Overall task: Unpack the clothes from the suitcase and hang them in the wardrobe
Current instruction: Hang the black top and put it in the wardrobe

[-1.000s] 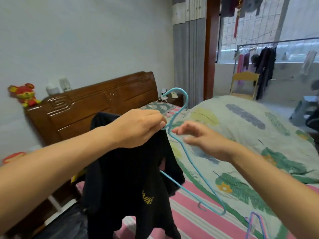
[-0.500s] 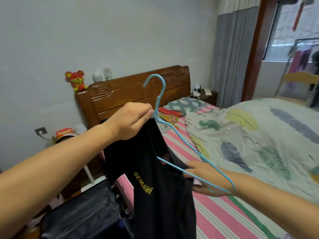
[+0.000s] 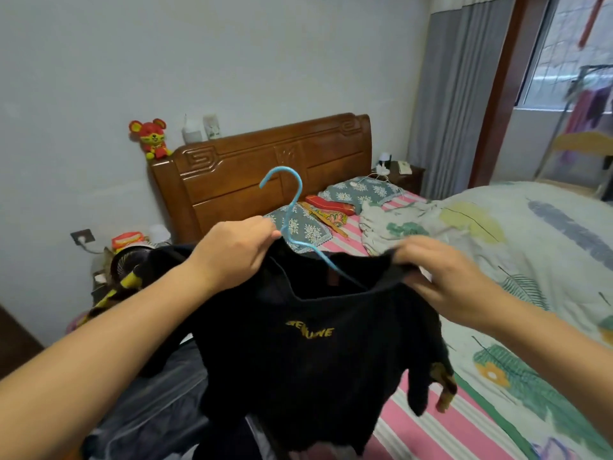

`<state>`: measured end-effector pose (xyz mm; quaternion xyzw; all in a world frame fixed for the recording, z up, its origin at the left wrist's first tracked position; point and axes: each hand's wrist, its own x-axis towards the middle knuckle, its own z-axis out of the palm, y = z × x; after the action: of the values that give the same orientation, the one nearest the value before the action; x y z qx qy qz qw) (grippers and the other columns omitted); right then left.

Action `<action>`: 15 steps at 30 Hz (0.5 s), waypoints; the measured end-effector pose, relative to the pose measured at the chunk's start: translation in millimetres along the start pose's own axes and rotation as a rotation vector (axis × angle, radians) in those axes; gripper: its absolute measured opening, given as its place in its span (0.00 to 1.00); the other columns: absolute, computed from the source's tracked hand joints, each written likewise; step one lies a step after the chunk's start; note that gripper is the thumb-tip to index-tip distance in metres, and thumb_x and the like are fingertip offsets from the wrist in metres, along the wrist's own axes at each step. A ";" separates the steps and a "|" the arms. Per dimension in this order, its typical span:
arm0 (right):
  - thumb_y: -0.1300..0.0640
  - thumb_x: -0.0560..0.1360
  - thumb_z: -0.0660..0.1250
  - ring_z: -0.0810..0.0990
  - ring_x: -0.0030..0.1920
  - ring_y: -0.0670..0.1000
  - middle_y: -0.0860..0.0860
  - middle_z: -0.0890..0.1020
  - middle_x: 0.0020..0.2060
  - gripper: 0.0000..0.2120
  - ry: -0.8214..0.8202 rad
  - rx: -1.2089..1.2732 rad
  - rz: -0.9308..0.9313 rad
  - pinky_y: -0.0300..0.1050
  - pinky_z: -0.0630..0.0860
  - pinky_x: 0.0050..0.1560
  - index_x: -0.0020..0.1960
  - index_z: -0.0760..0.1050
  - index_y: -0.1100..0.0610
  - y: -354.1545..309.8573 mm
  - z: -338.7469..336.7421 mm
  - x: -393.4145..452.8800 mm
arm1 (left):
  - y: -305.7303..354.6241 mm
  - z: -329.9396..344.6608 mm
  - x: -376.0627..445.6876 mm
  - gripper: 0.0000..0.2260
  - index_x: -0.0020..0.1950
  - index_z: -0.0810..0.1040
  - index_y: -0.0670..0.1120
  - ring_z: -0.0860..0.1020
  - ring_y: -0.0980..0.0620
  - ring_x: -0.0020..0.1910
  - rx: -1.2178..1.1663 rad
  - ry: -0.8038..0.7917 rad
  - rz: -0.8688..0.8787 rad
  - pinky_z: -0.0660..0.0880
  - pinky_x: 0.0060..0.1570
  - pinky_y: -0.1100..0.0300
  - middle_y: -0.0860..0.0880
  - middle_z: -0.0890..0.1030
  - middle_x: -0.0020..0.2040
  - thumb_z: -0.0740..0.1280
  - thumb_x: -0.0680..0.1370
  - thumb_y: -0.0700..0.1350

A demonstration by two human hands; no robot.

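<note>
Head view: at frame centre the left hand (image 3: pixel 237 252) pinches the neck of a thin, glossy blue wire hanger (image 3: pixel 292 224), its hook curving upward. The right hand (image 3: pixel 444 277), fingers curled, grips the shoulder of a soft black T-shirt (image 3: pixel 315 353) with yellow lettering, which hangs limp from the hanger. Behind, a carved wooden headboard (image 3: pixel 265 174) meets a plain grey wall; a leaf-print quilt (image 3: pixel 530 234) fills the right side, and a dark suitcase (image 3: pixel 159 403) lies lower left.

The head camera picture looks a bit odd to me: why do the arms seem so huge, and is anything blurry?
Head view: the wide lens stretches the forearms near the lower edges; the right hand gripping the black shirt is motion-smeared, while the left hand on the blue hanger is sharper; the window is bright and washed out.
</note>
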<state>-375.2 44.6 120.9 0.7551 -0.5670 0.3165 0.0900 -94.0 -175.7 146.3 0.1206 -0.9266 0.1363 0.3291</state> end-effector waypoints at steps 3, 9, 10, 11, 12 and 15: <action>0.55 0.81 0.64 0.77 0.54 0.51 0.44 0.77 0.54 0.21 -0.128 0.097 0.299 0.45 0.71 0.54 0.71 0.64 0.42 -1.7 15.4 15.2 | 12.0 -12.6 10.3 0.18 0.46 0.76 0.43 0.77 0.47 0.39 -0.129 0.067 -0.135 0.74 0.40 0.51 0.48 0.78 0.40 0.54 0.85 0.51; 0.50 0.83 0.59 0.81 0.50 0.59 0.51 0.83 0.52 0.12 -0.040 -0.036 0.173 0.56 0.77 0.47 0.66 0.70 0.47 -30.9 49.1 62.1 | 31.6 -22.8 14.9 0.17 0.47 0.76 0.47 0.79 0.48 0.43 -0.237 -0.017 -0.209 0.75 0.44 0.48 0.52 0.80 0.42 0.54 0.84 0.56; 0.49 0.83 0.59 0.81 0.49 0.58 0.51 0.83 0.50 0.11 0.000 -0.038 0.153 0.55 0.76 0.45 0.64 0.72 0.49 -41.1 53.7 76.4 | 33.8 -24.6 12.3 0.17 0.46 0.74 0.48 0.78 0.48 0.43 -0.246 -0.045 -0.204 0.75 0.44 0.48 0.52 0.79 0.41 0.53 0.84 0.56; 0.47 0.83 0.58 0.81 0.47 0.56 0.50 0.84 0.49 0.12 0.015 -0.050 0.138 0.54 0.76 0.43 0.62 0.72 0.50 -48.5 57.5 87.8 | 31.9 -29.3 6.0 0.17 0.46 0.72 0.49 0.77 0.49 0.42 -0.249 -0.067 -0.204 0.74 0.43 0.48 0.54 0.78 0.41 0.52 0.84 0.57; 0.44 0.82 0.56 0.81 0.46 0.56 0.50 0.84 0.48 0.15 0.015 -0.060 0.126 0.53 0.75 0.42 0.61 0.73 0.50 -53.3 59.3 97.0 | 23.2 -34.3 -5.0 0.17 0.45 0.71 0.51 0.77 0.50 0.43 -0.236 -0.090 -0.213 0.74 0.43 0.48 0.54 0.77 0.41 0.51 0.85 0.58; 0.36 0.81 0.48 0.81 0.44 0.56 0.50 0.83 0.45 0.21 0.024 -0.085 0.086 0.53 0.76 0.40 0.59 0.71 0.48 -50.0 66.4 111.5 | -28.7 -53.5 -65.5 0.20 0.47 0.70 0.51 0.80 0.47 0.43 -0.052 -0.197 -0.294 0.76 0.40 0.47 0.53 0.79 0.41 0.46 0.84 0.62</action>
<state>-287.1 -60.4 144.7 0.7215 -0.6108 0.3050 0.1150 -4.8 -176.0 149.1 0.2588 -0.9301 0.0501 0.2559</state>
